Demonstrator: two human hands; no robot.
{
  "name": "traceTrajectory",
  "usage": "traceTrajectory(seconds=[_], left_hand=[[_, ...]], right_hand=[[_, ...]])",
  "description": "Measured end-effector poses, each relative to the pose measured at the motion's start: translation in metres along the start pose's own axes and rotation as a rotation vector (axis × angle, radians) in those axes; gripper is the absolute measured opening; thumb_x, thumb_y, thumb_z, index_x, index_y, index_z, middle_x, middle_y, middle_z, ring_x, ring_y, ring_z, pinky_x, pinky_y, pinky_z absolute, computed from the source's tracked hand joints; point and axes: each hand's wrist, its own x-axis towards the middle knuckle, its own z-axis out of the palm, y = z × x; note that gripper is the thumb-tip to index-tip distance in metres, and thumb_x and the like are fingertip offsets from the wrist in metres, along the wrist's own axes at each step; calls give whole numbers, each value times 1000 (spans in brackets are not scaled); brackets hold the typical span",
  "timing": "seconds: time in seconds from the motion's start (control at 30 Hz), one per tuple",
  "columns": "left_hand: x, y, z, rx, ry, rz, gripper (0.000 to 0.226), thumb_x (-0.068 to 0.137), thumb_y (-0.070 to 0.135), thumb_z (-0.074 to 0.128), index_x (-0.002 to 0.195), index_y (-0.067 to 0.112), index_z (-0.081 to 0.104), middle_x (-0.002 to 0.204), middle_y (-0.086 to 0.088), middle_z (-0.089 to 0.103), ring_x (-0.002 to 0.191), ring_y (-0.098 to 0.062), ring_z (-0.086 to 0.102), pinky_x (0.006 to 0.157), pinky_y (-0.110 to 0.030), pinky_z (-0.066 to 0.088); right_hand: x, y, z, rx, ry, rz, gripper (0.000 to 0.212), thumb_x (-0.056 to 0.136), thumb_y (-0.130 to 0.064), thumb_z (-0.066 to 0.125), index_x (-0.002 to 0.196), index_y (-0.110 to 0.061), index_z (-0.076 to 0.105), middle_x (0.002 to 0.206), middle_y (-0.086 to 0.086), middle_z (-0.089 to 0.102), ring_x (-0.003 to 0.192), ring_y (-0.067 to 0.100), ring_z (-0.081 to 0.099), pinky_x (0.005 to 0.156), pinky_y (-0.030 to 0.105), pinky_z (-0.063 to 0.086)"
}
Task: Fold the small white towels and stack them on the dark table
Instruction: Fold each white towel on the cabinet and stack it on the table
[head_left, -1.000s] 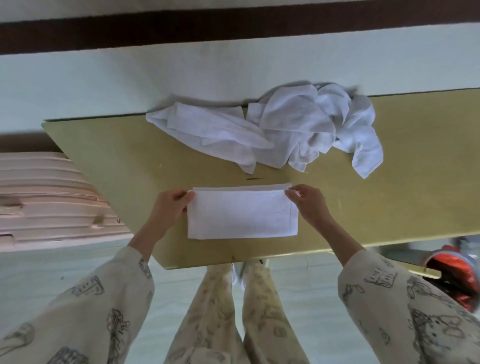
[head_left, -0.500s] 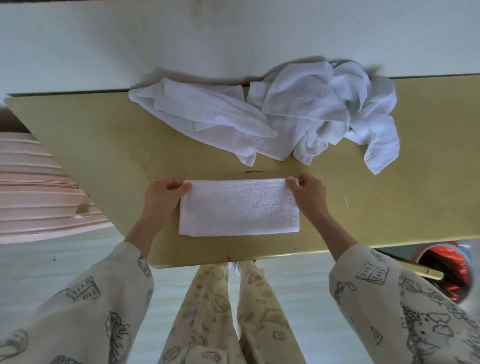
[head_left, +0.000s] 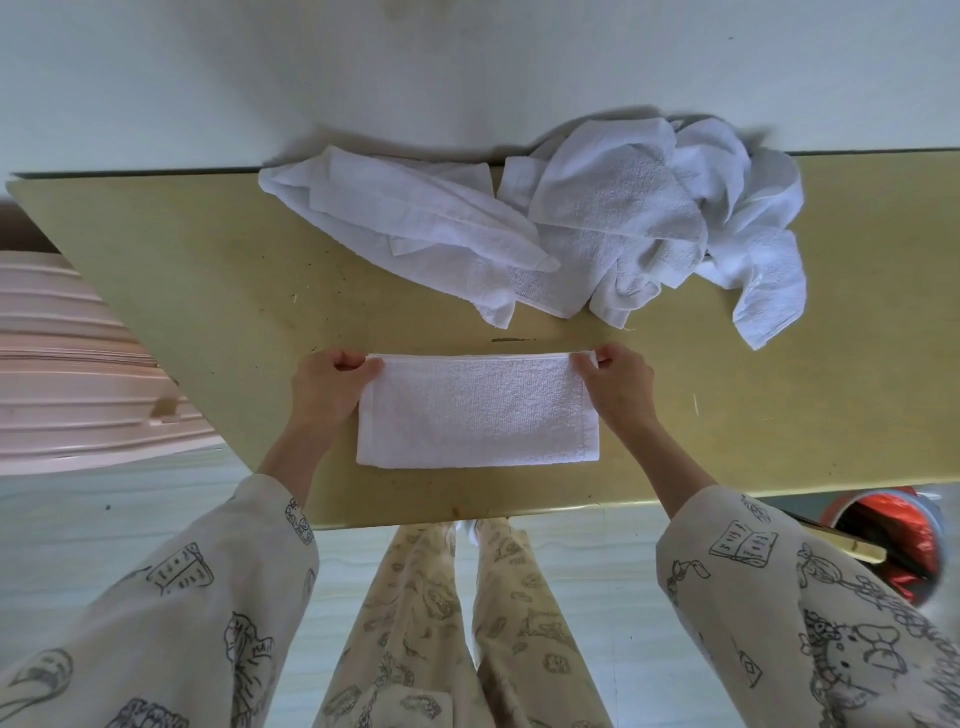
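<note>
Hands unmoved: left hand (head_left: 324, 389), right hand (head_left: 615, 387) pinch folded towel (head_left: 478, 415) far corners.

One folded towel (head_left: 478, 413) (two hands (head_left: 324, 389))

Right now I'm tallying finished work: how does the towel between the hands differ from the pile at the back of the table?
The folded towel lies flat as a neat rectangle; the unfolded pile is crumpled and spread out. The folded towel sits near the front edge, pinched at its far corners by the left hand and right hand; the unfolded pile sits at the back edge, untouched. Both are white terry cloth on the same table.
</note>
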Motion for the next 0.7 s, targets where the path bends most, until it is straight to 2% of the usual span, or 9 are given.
traceTrajectory(seconds=[0.07, 0.27, 0.4, 0.43, 0.53, 0.6, 0.63, 0.7], left_hand=[[0, 0, 1, 7, 9, 6, 12, 83, 22, 65, 89, 12, 62, 91, -1, 62, 84, -16, 55, 74, -27, 41], [-2, 3, 1, 35, 27, 26, 14, 84, 26, 65, 89, 13, 61, 92, 1, 60, 87, -14, 54, 76, -25, 39], [2, 0, -1, 45, 22, 32, 23, 85, 31, 64, 94, 10, 61, 93, 0, 61, 87, -16, 55, 75, -26, 40], [2, -1, -1, 25, 23, 37, 26, 86, 33, 62, 97, 11, 59, 95, -1, 62, 88, -17, 57, 75, -27, 40], [-4, -2, -5, -54, 90, 65, 33, 92, 37, 50, 113, 11, 50, 100, -1, 60, 88, -20, 59, 73, -30, 43], [-16, -6, -7, 37, 257, 218, 30, 95, 30, 45, 116, 8, 48, 100, -3, 58, 90, -23, 56, 76, -33, 43], [-23, -10, -5, 129, 329, 343, 26, 95, 23, 43, 114, 6, 50, 102, -8, 57, 94, -26, 53, 80, -36, 42], [-42, -19, 9, 325, 334, 585, 25, 92, 15, 40, 111, 5, 53, 109, -14, 57, 102, -31, 49, 86, -40, 37]], right_hand=[[-1, -1, 1, 3, 7, -5, 20, 90, -23, 58, 90, -3, 60, 82, 1, 56, 77, 16, 49, 53, 19, 29], [-1, -1, 1, -18, 10, 0, 20, 92, -25, 56, 91, -5, 59, 84, 1, 55, 79, 16, 48, 60, 19, 25], [-4, -2, 1, 14, 19, 9, 18, 91, -26, 57, 84, -10, 55, 81, 1, 57, 76, 16, 50, 54, 18, 29], [-6, -3, 1, 52, 42, 21, 18, 90, -27, 57, 86, -9, 56, 82, 2, 58, 77, 16, 51, 57, 14, 32], [-17, -1, -4, 212, 216, 44, 26, 91, -29, 56, 102, -6, 58, 91, 0, 60, 84, 14, 55, 70, 14, 35], [-29, 5, -4, 265, 352, -28, 26, 93, -24, 53, 108, -3, 57, 97, 4, 60, 89, 18, 57, 74, 12, 39], [-37, 9, -1, 242, 390, -113, 26, 93, -22, 50, 110, -2, 56, 101, 8, 60, 93, 20, 57, 81, 14, 41], [-50, 18, 12, 110, 379, -343, 30, 93, -19, 44, 112, 2, 57, 110, 16, 59, 103, 23, 54, 93, 18, 37]])
